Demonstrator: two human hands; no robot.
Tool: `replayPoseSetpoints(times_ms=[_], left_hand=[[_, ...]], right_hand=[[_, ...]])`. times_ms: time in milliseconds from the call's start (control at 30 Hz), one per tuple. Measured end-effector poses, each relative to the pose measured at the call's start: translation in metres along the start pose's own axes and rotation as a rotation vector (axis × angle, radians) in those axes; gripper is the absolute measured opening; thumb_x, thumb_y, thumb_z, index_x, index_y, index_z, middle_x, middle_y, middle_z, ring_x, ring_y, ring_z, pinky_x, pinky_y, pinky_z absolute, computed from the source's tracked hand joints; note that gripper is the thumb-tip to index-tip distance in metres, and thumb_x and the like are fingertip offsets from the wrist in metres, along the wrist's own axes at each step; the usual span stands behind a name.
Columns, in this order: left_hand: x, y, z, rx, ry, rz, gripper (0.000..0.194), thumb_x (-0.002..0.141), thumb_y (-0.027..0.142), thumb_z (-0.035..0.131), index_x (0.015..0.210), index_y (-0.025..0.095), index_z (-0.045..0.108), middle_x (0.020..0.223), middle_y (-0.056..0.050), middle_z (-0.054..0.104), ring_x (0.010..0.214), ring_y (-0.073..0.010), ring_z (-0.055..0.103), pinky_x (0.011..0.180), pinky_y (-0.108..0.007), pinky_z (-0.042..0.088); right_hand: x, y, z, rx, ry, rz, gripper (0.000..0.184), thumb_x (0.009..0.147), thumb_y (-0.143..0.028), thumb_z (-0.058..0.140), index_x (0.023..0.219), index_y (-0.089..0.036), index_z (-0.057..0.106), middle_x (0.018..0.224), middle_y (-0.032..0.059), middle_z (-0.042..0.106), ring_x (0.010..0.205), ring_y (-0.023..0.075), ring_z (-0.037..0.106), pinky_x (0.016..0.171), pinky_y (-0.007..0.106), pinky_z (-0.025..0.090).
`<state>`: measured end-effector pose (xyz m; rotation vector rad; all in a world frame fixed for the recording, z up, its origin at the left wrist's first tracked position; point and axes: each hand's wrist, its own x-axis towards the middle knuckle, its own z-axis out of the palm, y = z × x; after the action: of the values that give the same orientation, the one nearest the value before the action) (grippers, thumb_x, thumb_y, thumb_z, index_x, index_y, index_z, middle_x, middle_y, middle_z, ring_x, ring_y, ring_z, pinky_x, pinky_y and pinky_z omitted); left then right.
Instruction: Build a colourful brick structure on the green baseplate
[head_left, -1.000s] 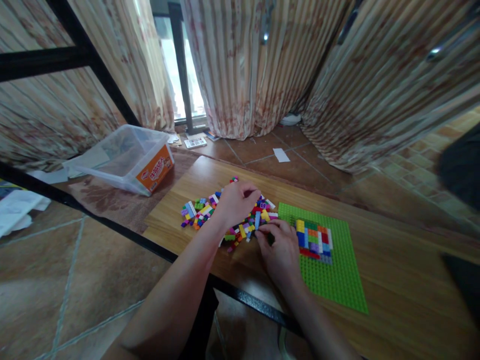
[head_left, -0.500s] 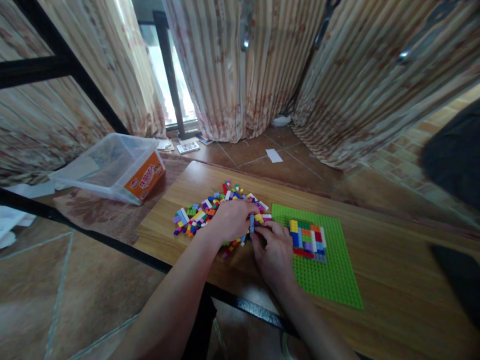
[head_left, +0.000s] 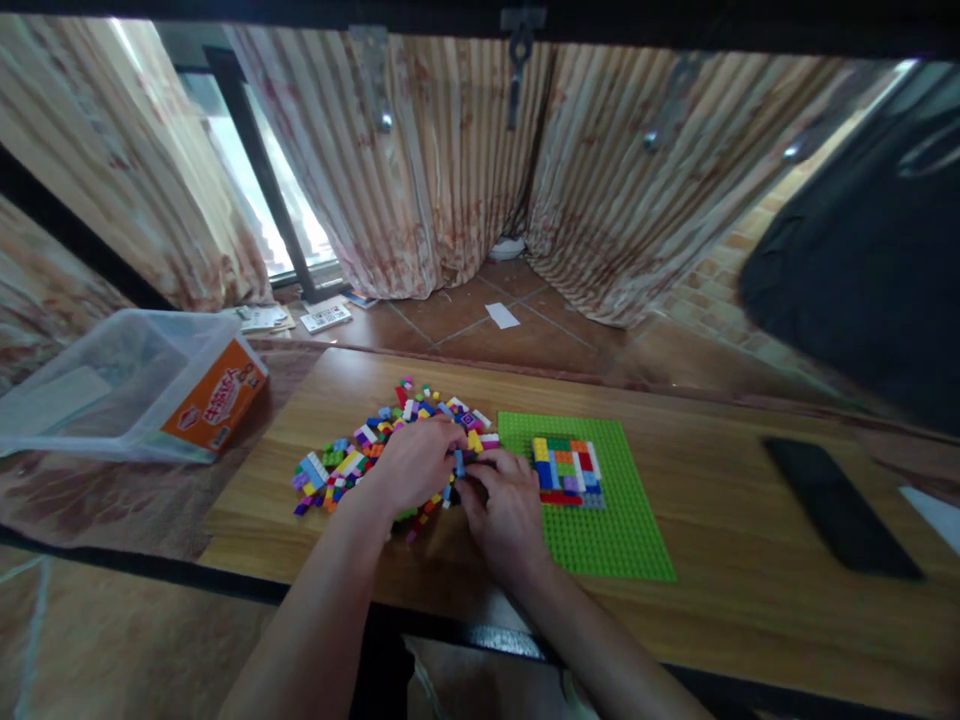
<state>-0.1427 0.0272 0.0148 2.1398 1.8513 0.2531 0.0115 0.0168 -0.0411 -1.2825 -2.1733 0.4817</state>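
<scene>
Over a heap of loose, mixed-colour toy bricks (head_left: 349, 465), my left hand (head_left: 420, 462) is closed, its fingertips pinching a light blue brick (head_left: 459, 463). My right hand (head_left: 508, 512) comes in from the right with thumb and fingers closed on the same brick. Part of the brick is hidden by the fingers. Just right of my right hand lies a green baseplate (head_left: 626, 530). On it sits a flat rectangular build (head_left: 568, 472) of yellow, blue, red, white, orange and grey bricks.
The heap and baseplate lie on a wooden table (head_left: 720, 540). A black flat object (head_left: 840, 505) rests at the table's right. A clear plastic bin (head_left: 142, 350) with an orange label stands at the left. Striped curtains (head_left: 450, 180) hang behind, and a dark bar crosses the top.
The view has swung to the right, so the table and bin sit further left in the picture. Both hands stay together over the heap, still at the light blue brick.
</scene>
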Motion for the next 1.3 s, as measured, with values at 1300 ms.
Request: replayPoseSetpoints(times_ms=[1300], left_hand=[[-0.004,-0.001,-0.013,-0.427,-0.039,0.075,0.017,0.088,0.025,0.057,0.092,0.023,0.073,0.092,0.000,0.073,0.086,-0.0171,0.065,0.080,-0.026,0.046]], right_hand=[[0.007,0.007,-0.013,0.270,0.080,0.004,0.024,0.096,-0.019,0.044,0.107,-0.020,0.065,0.098,0.0074,0.068,0.092,0.0187,0.063,0.085,0.032,0.050]])
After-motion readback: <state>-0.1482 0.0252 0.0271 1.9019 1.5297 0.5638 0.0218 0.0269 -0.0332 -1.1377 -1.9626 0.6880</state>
